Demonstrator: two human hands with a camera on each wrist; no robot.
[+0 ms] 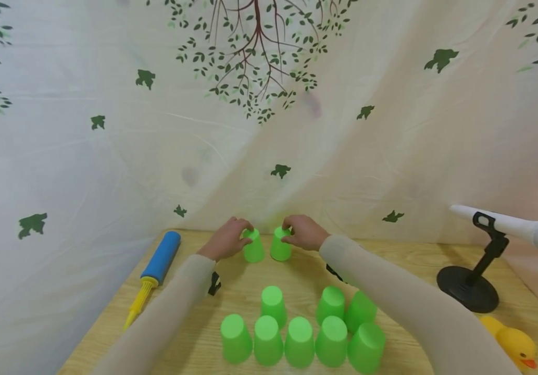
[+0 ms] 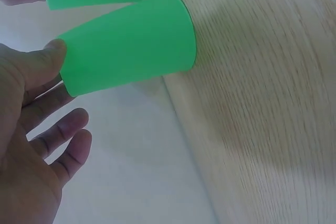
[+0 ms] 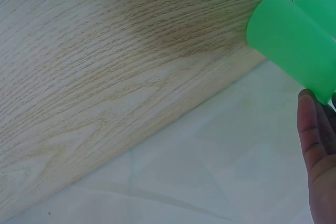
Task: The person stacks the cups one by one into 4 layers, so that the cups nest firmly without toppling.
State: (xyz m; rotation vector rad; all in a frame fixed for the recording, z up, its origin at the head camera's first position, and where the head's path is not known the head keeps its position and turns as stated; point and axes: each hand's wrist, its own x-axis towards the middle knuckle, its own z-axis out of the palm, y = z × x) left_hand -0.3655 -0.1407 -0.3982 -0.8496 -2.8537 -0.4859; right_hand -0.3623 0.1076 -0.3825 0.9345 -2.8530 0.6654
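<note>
Left hand (image 1: pixel 228 239) pinched green cup (image 1: pixel 254 251), right hand (image 1: pixel 307 233) second cup (image 1: pixel 280 250), apparently positioning both; next move seemingly required release.

The bench (image 1: pixel 245 286) has a pale wood-grain top with a straight far edge beside the printed cloth (image 1: pixel 250 172). Toward the near side, five green cups (image 1: pixel 299 341) stand upside down in a row; three matching cups (image 1: pixel 330 302) stand just behind, one at the row's left part and two together at its right. Another inverted pair (image 1: pixel 280 250) is near the far edge, though rim contact with the wood is unclear. A blue-and-yellow hand pump (image 1: pixel 163 258) lies along the left side. At the right rest a black stand's round base (image 1: pixel 467 289) and a yellow toy duck (image 1: pixel 514 341).
</note>
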